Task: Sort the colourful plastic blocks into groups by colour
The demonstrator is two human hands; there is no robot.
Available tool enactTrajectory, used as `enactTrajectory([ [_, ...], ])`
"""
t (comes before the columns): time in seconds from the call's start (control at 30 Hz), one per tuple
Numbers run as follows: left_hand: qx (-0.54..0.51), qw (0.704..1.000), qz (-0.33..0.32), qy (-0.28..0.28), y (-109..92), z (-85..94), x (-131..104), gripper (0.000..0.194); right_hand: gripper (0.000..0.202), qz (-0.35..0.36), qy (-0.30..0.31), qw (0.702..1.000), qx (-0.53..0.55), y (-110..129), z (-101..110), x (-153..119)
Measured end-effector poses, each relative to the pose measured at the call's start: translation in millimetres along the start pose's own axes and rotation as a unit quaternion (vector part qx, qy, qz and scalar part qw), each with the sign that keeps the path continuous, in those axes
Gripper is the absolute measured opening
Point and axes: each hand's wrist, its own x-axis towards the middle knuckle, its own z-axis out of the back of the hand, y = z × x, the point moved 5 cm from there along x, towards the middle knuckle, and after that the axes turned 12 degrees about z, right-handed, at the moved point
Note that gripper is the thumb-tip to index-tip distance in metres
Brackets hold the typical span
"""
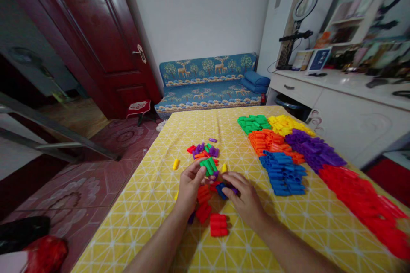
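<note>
My left hand (pixel 188 183) is closed around a green plastic block (pixel 209 166), a row of joined tube shapes held just above the table. My right hand (pixel 245 196) is close beside it, thumb and fingers pinching a dark blue plastic block (pixel 221 190); a purple piece partly shows under its fingers. Around both hands lies a loose mix of pieces. Orange blocks (pixel 204 194) sit below the left hand, and a red block (pixel 219 225) rests nearer to me. Beyond the hands is a small mixed heap (pixel 201 150), with single yellow pieces (pixel 176 164) nearby.
Sorted by colour on the table's right are green (pixel 254 123), yellow (pixel 288 126), orange (pixel 272 143), purple (pixel 314 148), blue (pixel 283 174) and red (pixel 358 204) piles. A yellow patterned cloth (pixel 144 226) covers the table. Behind stands a blue sofa (pixel 205 91); a white dresser (pixel 346 106) is at right.
</note>
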Motion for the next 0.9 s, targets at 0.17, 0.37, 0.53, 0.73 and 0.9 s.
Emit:
enactTrajectory([
  [0.17,0.07,0.997,-0.037,0.022,3.2,-8.3,-5.1,0.035,0.035,0.04,-0.075,0.996,-0.04,3.8,12.9,0.5],
  [0.37,0.29,0.947,-0.133,0.048,-6.9,-19.5,-16.3,0.025,0.043,0.104,-0.039,0.992,-0.064,17.7,10.9,2.1],
  [0.53,0.39,0.874,-0.261,0.127,-13.3,-31.9,-28.4,0.03,0.031,0.076,-0.029,0.995,-0.056,21.5,10.4,2.9],
  [0.73,0.436,0.846,-0.257,0.167,-9.3,-26.5,-26.6,0.025,0.029,0.014,0.013,0.997,-0.079,10.7,46.2,30.7],
  [0.9,0.468,0.852,-0.19,0.138,-3.9,-19.9,-13.9,0.026,0.04,-0.054,-0.047,0.982,-0.175,-59.8,127.7,111.7],
])
